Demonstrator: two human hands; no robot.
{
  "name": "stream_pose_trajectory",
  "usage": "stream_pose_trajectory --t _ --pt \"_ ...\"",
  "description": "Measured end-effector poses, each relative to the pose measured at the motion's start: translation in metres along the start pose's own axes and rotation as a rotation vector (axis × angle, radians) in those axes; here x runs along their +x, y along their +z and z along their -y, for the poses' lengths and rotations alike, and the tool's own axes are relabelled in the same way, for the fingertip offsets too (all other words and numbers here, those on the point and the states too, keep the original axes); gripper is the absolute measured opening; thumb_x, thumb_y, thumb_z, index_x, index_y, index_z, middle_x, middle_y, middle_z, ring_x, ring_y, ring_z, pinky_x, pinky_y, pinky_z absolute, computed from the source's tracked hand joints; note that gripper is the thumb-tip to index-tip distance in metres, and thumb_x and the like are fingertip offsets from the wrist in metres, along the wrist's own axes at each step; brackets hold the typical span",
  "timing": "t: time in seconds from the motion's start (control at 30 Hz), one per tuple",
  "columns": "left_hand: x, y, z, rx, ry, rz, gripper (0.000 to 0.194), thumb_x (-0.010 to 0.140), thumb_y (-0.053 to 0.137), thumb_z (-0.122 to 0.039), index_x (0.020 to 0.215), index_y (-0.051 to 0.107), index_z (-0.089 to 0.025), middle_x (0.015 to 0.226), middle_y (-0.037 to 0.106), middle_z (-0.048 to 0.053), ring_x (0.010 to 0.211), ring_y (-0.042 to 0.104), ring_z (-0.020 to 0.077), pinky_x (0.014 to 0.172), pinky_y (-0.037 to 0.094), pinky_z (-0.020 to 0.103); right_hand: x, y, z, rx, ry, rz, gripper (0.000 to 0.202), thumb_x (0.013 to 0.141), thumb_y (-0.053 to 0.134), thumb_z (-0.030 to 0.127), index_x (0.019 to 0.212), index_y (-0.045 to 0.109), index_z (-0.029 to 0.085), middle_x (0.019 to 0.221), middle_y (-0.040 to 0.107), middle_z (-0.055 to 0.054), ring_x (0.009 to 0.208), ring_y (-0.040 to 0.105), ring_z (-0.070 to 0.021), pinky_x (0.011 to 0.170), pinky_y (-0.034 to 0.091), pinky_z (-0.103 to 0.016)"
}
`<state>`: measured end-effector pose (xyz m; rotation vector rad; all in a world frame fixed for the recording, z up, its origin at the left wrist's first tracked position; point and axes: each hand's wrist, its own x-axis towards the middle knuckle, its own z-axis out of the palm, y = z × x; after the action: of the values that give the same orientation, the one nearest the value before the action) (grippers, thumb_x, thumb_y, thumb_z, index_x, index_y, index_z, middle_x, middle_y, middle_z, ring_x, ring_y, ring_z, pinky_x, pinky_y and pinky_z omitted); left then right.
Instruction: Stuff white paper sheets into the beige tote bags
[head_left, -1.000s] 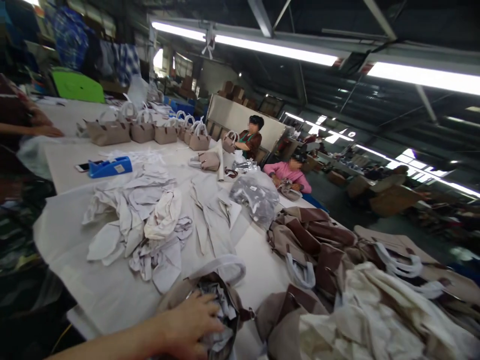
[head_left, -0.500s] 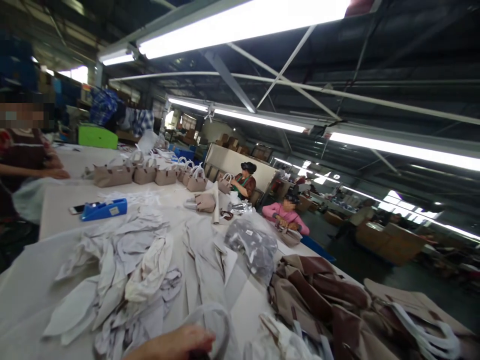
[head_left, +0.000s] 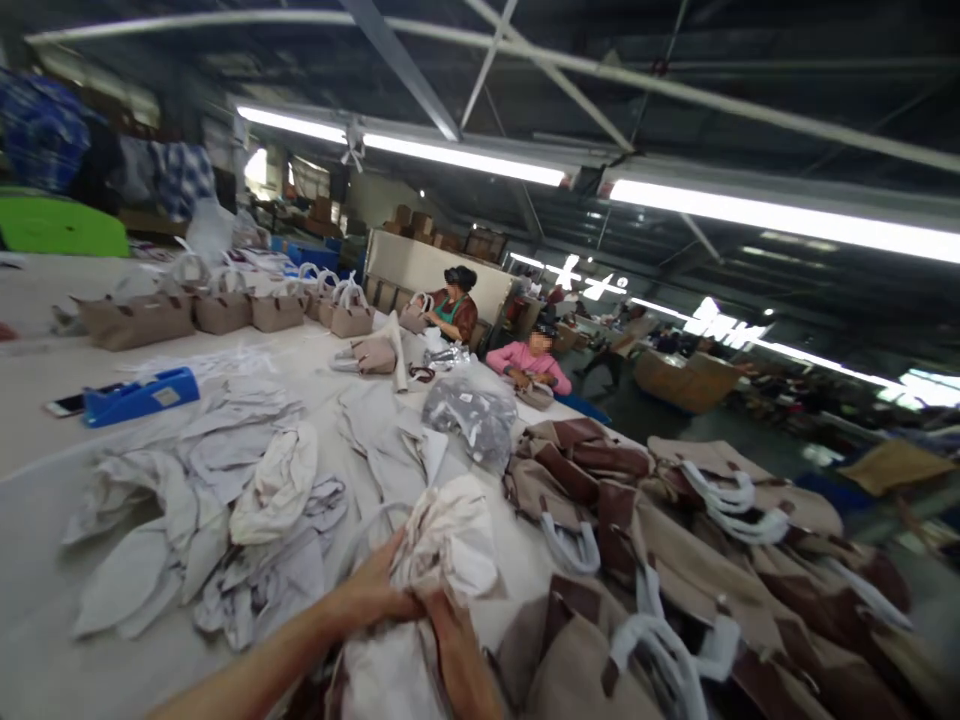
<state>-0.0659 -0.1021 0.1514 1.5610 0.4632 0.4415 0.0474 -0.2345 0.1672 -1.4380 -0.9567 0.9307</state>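
The table is long and pale and runs from the near edge into the far left. A heap of brown bags with white handles covers its right side, directly beside the hands and reaching the lower right corner. Loose pale fabric pieces lie spread across the left and middle, just left of the hands. Beyond the hands sits a clear plastic sack of grey parts. A row of finished bags stands upright at the far left, with a blue tape dispenser and a phone nearer. Two seated people work at the far end.

The white wad of cloth or paper stuffing sits at the near middle of the table, raised between both hands. The left hand is curled on the wad's left side, fingers bent around it and in contact. The right hand presses against its lower right side from below, fingers extended along it; how far they wrap is not visible.

A thin white loop shows just left of the wad; its attachment is unclear. The material below the wad, between the forearms, is cut off by the lower edge. Motion blur softens the bag heap at right, so individual bags are hard to separate.
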Motion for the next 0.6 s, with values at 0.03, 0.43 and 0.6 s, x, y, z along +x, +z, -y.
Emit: stream_pose_trajectory --t 0.03,0.43,0.6 --pt "0.000 -0.005 -0.002 0.000 -0.010 0.004 0.108 0.054 0.077 -0.030 0.153 0.036 -0.017 0.141 0.061 0.010 0.127 0.055 0.0340 0.114 0.039 0.043 -0.005 -0.004 0.003 0.068 0.028 0.024 0.096 0.069 0.059 0.090 0.133 0.063 0.018 0.137 0.064 -0.014 0.135 0.052 -0.0362 0.116 0.039 -0.051" --pt "-0.007 -0.056 -0.029 0.368 0.015 0.066 0.061 0.071 0.069 -0.029 0.131 0.058 -0.020 0.126 0.070 0.005 0.118 0.062 0.0302 0.103 0.048 0.035 -0.087 -0.038 -0.119 -0.338 0.515 -0.100 0.092 0.075 0.062 0.048 0.153 0.033 0.007 0.108 0.072 -0.017 0.083 0.073 -0.0315 0.076 0.058 -0.044" --pt "-0.008 -0.031 -0.037 1.011 -0.019 0.245 0.037 0.075 0.060 -0.015 0.111 0.065 -0.021 0.124 0.070 0.010 0.115 0.065 0.0296 0.099 0.050 0.038 -0.058 -0.018 -0.107 -0.496 0.405 -0.175 0.041 0.088 0.048 0.042 0.108 0.069 0.013 0.107 0.074 -0.018 0.102 0.070 -0.0326 0.089 0.054 -0.042"
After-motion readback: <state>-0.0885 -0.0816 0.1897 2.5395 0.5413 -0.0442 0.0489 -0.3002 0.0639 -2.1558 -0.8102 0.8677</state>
